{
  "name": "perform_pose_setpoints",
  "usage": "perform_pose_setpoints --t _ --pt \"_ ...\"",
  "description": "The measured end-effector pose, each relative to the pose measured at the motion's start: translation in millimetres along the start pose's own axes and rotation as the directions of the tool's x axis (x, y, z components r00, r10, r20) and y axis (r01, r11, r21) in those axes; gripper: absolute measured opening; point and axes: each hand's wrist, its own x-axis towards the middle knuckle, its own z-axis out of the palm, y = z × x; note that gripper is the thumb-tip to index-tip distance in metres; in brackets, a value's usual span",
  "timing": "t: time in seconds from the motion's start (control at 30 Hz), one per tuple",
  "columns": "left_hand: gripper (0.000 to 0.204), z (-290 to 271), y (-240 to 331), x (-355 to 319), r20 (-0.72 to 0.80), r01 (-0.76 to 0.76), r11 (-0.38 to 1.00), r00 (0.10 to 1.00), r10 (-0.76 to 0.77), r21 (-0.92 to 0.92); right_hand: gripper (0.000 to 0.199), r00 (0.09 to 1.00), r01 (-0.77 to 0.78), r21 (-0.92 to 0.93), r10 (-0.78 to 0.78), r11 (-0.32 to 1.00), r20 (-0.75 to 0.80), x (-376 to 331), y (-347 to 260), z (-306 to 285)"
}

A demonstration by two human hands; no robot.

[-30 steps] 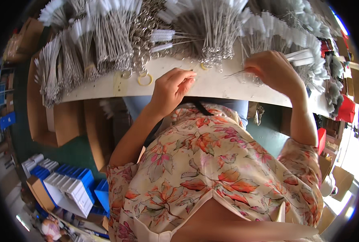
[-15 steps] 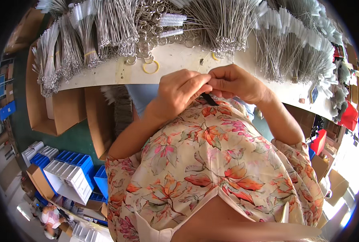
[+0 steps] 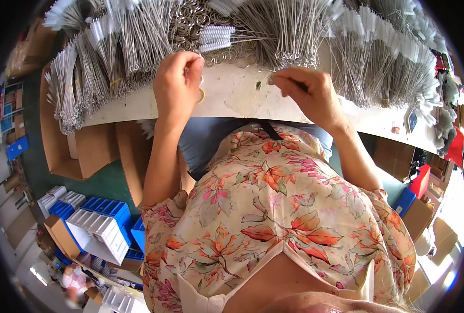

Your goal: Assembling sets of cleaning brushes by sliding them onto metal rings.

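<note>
My left hand (image 3: pixel 177 86) is over the table's near edge at the heap of metal rings (image 3: pixel 190 21), thumb and forefinger pinched; whatever they hold is too small to make out. A yellow band (image 3: pixel 201 96) is partly covered by this hand. To the right, my right hand (image 3: pixel 313 96) hovers just over the white table (image 3: pixel 232 94), fingers curled and pinched on a small pale thing I cannot make out. Between and beyond the hands, several wire brushes with white bristle heads (image 3: pixel 216 37) lie on their sides, beside a thick bundle of looped-end wire brushes (image 3: pixel 300 39).
More brush bundles line the table at left (image 3: pixel 107 57) and right (image 3: pixel 383 68). Below the left edge stand open cardboard boxes (image 3: pixel 96 151) and blue and white plastic bins (image 3: pixel 99 229). Red bins (image 3: pixel 420 180) are at the far right. Another person (image 3: pixel 75 281) is in the lower left background.
My hands, which were together above my lap, have parted. The left has moved left and away to the ring heap; the right has moved slightly farther over the table.
</note>
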Motion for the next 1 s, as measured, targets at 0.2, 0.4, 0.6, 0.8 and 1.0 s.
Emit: perform_pose_setpoints --t 0.2,0.4,0.6,0.8,1.0 --pt "0.016 -12.5 42.6 -0.9 0.316 0.323 0.413 0.945 -0.089 -0.851 0.014 0.995 0.093 0.343 -0.101 0.935 0.004 27.5 -31.5 9.1" --pt "0.01 -2.8 58.5 -6.7 0.142 0.167 0.679 0.986 -0.092 -0.715 0.008 0.968 0.241 0.349 -0.248 0.906 -0.026 20.6 -43.2 15.5" --pt "0.019 -21.3 61.9 -0.1 0.438 0.427 0.192 0.899 0.014 -0.884 0.023 0.636 0.684 -0.389 -0.766 0.617 -0.096 11.3 -41.1 18.4" --pt "0.026 -38.9 75.4 0.9 0.219 0.097 0.738 0.973 0.071 -0.668 0.019 0.723 0.664 -0.178 -0.684 0.727 -0.098 18.1 -37.7 18.7" --pt "0.028 -25.8 73.0 -1.1 -0.244 -0.405 0.839 0.911 0.334 -0.363 0.018 0.985 -0.148 0.693 0.041 0.705 0.168 19.1 -64.3 5.5"
